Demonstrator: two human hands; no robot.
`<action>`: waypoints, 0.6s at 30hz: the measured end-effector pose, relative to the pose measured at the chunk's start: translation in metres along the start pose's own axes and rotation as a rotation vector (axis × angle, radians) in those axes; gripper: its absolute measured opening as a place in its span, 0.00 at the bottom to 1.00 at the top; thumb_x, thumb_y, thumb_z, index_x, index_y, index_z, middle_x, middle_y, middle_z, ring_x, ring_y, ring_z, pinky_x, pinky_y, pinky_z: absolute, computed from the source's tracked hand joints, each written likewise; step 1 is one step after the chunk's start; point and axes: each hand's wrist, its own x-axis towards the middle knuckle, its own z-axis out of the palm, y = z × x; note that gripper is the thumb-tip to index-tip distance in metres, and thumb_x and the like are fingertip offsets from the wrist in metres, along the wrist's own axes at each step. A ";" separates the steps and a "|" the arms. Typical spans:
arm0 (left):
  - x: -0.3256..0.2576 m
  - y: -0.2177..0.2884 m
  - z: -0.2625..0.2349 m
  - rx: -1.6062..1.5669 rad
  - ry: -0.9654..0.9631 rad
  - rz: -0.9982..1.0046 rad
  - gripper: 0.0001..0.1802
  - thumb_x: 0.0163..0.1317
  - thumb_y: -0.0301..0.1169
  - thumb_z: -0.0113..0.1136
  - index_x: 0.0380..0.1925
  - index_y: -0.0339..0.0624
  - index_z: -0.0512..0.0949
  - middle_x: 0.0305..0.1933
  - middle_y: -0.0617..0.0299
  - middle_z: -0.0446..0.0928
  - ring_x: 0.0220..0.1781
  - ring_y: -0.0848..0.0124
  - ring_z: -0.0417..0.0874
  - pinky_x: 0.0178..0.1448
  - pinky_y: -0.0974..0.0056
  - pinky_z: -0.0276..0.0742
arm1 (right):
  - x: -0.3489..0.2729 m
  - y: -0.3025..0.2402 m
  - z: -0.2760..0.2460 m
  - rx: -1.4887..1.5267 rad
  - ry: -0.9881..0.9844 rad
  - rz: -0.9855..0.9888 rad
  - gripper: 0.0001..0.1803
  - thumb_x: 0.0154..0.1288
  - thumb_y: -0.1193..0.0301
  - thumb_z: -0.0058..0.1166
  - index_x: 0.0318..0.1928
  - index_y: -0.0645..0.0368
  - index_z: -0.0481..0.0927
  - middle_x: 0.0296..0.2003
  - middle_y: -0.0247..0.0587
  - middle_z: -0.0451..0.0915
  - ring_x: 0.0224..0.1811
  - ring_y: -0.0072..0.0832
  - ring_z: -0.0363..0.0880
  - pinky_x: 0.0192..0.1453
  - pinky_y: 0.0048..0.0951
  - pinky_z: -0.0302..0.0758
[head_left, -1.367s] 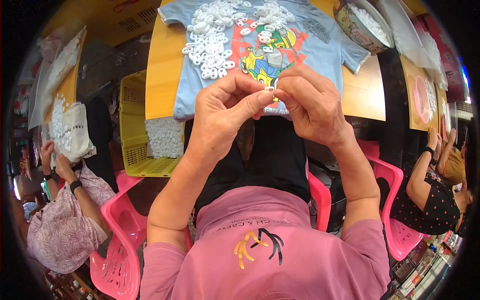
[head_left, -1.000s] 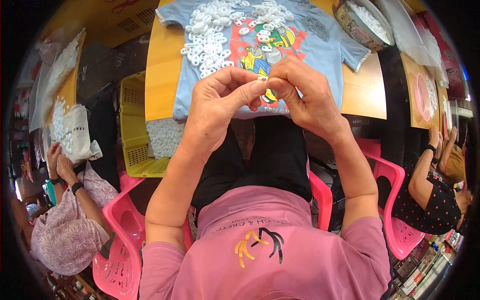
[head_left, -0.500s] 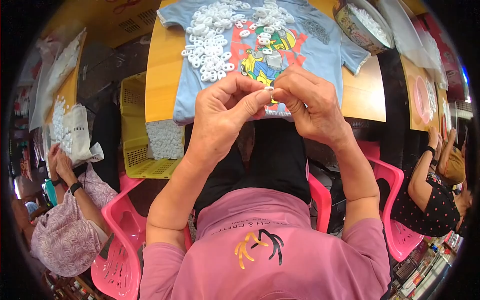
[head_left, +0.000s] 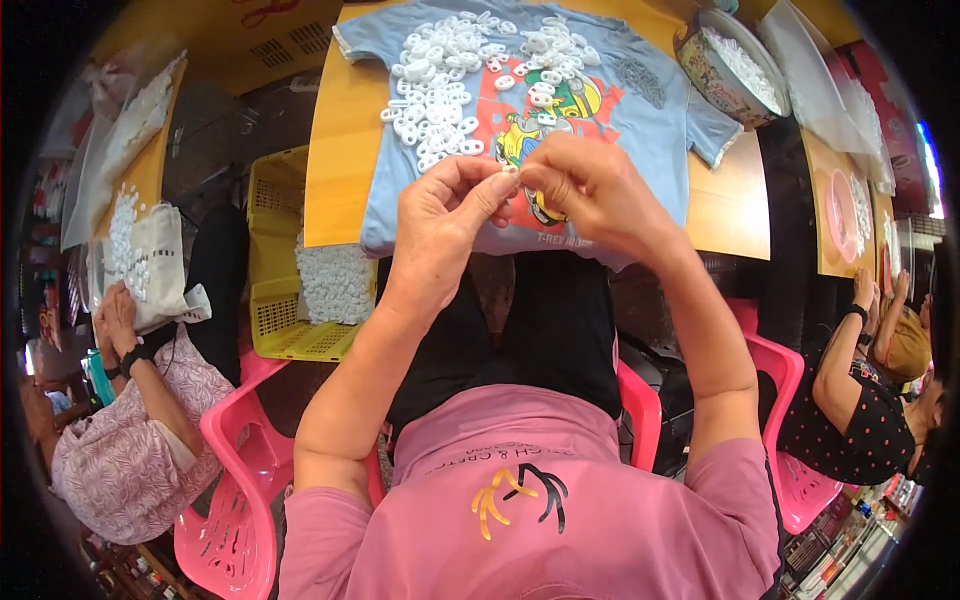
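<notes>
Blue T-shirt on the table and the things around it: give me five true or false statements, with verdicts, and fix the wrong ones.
1. The left hand pinches a small white piece. True.
2. The right hand hangs down at the person's side. False: it is raised, its fingertips close to the left hand's, above the blue T-shirt.
3. A loose heap of white pieces lies on the blue T-shirt. True.
4. The round tub at the upper right has nothing inside. False: it holds many white items.
5. The yellow crate stands to the person's left. True.
</notes>
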 end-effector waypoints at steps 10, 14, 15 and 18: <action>0.002 0.013 -0.019 -0.110 0.098 0.079 0.09 0.63 0.27 0.64 0.38 0.33 0.78 0.33 0.61 0.80 0.31 0.77 0.78 0.39 0.71 0.76 | 0.081 0.049 -0.010 -0.613 0.085 -0.107 0.08 0.61 0.70 0.58 0.41 0.54 0.84 0.37 0.37 0.81 0.40 0.41 0.80 0.40 0.40 0.75; 0.001 0.014 -0.022 -0.128 0.098 0.080 0.08 0.63 0.27 0.63 0.38 0.33 0.78 0.32 0.61 0.79 0.30 0.76 0.78 0.38 0.70 0.76 | 0.089 0.048 -0.007 -0.731 0.048 -0.136 0.09 0.62 0.68 0.58 0.42 0.52 0.85 0.37 0.37 0.81 0.36 0.37 0.81 0.40 0.37 0.76; 0.001 0.015 -0.022 -0.129 0.095 0.086 0.08 0.64 0.27 0.62 0.38 0.33 0.77 0.33 0.60 0.79 0.30 0.76 0.78 0.38 0.70 0.76 | 0.087 0.047 -0.008 -0.730 0.046 -0.136 0.09 0.62 0.68 0.58 0.42 0.52 0.85 0.37 0.37 0.81 0.36 0.37 0.81 0.40 0.37 0.76; 0.000 0.018 -0.022 -0.170 0.079 0.097 0.08 0.64 0.28 0.62 0.39 0.33 0.77 0.33 0.60 0.80 0.31 0.76 0.79 0.39 0.70 0.76 | 0.074 0.028 -0.010 -0.190 0.048 0.057 0.11 0.65 0.67 0.57 0.45 0.57 0.84 0.35 0.37 0.81 0.32 0.27 0.79 0.37 0.30 0.75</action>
